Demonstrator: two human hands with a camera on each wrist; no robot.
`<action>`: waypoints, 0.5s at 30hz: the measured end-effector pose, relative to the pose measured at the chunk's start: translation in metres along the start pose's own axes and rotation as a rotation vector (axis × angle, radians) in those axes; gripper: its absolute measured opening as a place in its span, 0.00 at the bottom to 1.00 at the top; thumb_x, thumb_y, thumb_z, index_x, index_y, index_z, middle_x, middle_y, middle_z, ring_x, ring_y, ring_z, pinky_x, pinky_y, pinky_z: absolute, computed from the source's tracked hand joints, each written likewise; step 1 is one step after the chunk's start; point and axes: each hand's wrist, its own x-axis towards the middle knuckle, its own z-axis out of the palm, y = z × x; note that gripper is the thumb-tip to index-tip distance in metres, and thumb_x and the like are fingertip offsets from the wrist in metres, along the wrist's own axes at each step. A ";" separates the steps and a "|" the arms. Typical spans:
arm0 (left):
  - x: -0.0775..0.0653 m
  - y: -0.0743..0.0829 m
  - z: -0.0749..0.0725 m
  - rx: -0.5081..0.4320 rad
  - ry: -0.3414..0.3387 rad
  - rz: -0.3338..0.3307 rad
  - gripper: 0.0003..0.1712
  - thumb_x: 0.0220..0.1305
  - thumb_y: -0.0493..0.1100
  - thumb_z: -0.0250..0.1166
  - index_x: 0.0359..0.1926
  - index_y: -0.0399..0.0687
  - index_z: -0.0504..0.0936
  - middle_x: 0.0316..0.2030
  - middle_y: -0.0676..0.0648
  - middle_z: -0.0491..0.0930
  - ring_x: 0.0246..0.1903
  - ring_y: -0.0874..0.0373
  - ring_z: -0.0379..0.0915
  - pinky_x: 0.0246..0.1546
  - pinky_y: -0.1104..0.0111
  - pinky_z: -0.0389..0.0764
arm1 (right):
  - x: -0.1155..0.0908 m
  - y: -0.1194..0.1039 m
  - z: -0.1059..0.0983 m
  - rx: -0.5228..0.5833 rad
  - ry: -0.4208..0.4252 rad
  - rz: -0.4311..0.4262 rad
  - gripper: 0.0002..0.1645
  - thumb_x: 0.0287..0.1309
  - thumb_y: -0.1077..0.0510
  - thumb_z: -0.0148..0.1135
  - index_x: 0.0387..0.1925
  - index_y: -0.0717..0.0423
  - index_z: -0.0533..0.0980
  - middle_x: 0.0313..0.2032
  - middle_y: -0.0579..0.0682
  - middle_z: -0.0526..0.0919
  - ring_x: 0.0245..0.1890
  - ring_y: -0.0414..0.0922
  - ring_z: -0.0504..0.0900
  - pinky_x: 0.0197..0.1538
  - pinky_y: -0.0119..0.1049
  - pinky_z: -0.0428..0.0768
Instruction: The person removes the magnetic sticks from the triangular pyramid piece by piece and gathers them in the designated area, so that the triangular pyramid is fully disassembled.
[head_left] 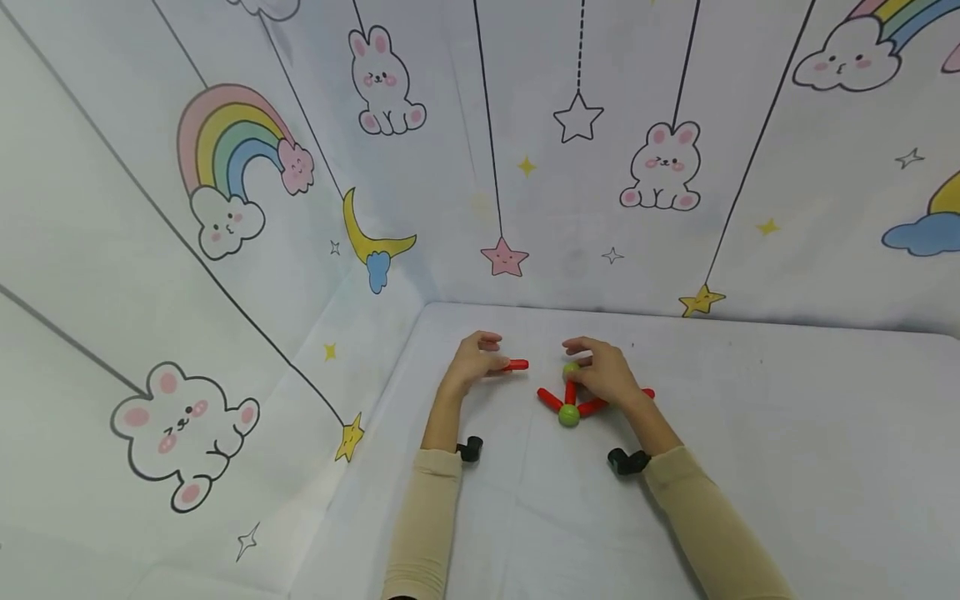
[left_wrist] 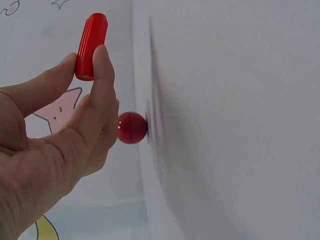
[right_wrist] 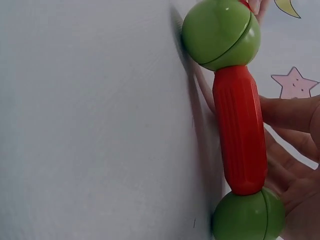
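Observation:
My left hand (head_left: 477, 358) pinches a loose red rod (left_wrist: 92, 47) between thumb and index finger, one end pointing right. To its right, an assembly of ridged red rods and green balls lies on the table. My right hand (head_left: 603, 372) reaches over it, thumb and fingers around the far green ball (head_left: 571, 370). From the near green ball (head_left: 568, 415), rods fan out left, away and right. The right wrist view shows a red rod (right_wrist: 240, 130) joining two green balls; my palm hides part of this side in the head view.
Beyond my left fingers a dark red ball (left_wrist: 132, 127) sits on the white table. Another red rod end (head_left: 648, 393) sticks out right of my right wrist. White cloth walls printed with bunnies, stars and rainbows (head_left: 240, 133) rise at the left and back.

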 end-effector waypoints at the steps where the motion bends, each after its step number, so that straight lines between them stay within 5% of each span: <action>1: 0.000 0.001 -0.004 0.002 -0.005 -0.005 0.32 0.63 0.31 0.72 0.68 0.34 0.74 0.63 0.32 0.75 0.45 0.48 0.84 0.48 0.64 0.87 | 0.000 0.000 -0.001 0.001 -0.004 -0.004 0.31 0.63 0.63 0.70 0.68 0.53 0.76 0.61 0.55 0.81 0.58 0.58 0.83 0.44 0.44 0.89; 15: 0.006 -0.006 -0.034 0.034 0.103 -0.058 0.38 0.65 0.35 0.72 0.72 0.35 0.67 0.61 0.32 0.77 0.55 0.41 0.79 0.57 0.57 0.84 | 0.000 0.000 -0.002 0.004 -0.021 -0.006 0.34 0.63 0.60 0.72 0.69 0.54 0.74 0.62 0.55 0.80 0.59 0.57 0.83 0.48 0.46 0.89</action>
